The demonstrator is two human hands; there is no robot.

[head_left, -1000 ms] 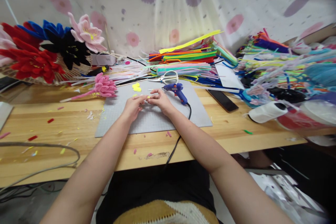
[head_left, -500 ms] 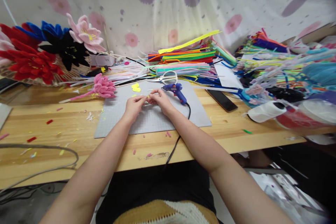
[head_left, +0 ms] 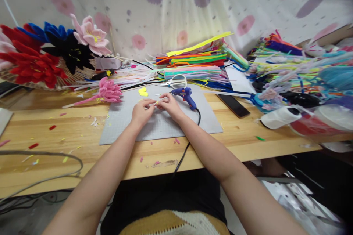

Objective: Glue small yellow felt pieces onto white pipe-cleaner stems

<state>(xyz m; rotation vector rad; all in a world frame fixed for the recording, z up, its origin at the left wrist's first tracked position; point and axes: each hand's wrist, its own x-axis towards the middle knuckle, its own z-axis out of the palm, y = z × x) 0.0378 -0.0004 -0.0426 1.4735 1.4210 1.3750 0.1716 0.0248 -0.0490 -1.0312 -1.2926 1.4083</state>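
Over the grey cutting mat, my left hand and my right hand almost meet, fingertips pinched. Between them is a small yellow and whitish piece, too small to name; both hands seem to hold it. A blue glue gun lies just right of my right hand, its black cord running to the table's front edge. White-handled scissors lie behind the gun. Yellow pieces rest on the mat behind my left hand.
A pink flower lies left of the mat. Large red, blue, black and pink flowers fill the back left. Bundled coloured stems line the back. A phone and a white spool are at right; scraps dot the wooden table.
My fingers have shifted slightly around the small piece, and more of its yellow shows between them. A yellow piece seen behind my left hand earlier no longer shows.
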